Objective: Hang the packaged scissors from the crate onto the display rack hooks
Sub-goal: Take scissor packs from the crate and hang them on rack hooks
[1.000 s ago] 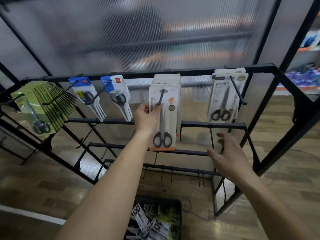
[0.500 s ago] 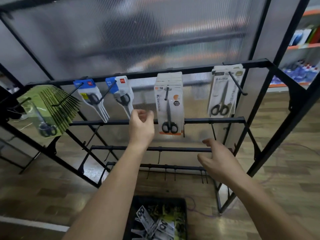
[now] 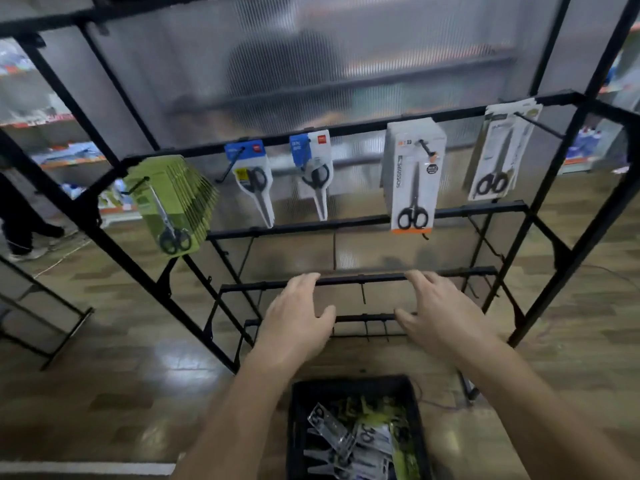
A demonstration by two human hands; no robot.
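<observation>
Empty, fingers loose and spread, the left hand (image 3: 298, 320) and right hand (image 3: 440, 317) hover at the lower bars of the rack (image 3: 346, 127). Packaged scissors (image 3: 412, 181) hang from the top hooks; more lie in the crate (image 3: 298, 427) below.

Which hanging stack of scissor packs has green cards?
The leftmost stack: green cards, fanned out. The others are two blue-topped packs and two white stacks.

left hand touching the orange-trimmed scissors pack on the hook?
Apart. Head view: left hand sits below the orange-trimmed scissors pack, with open space between them.
</observation>
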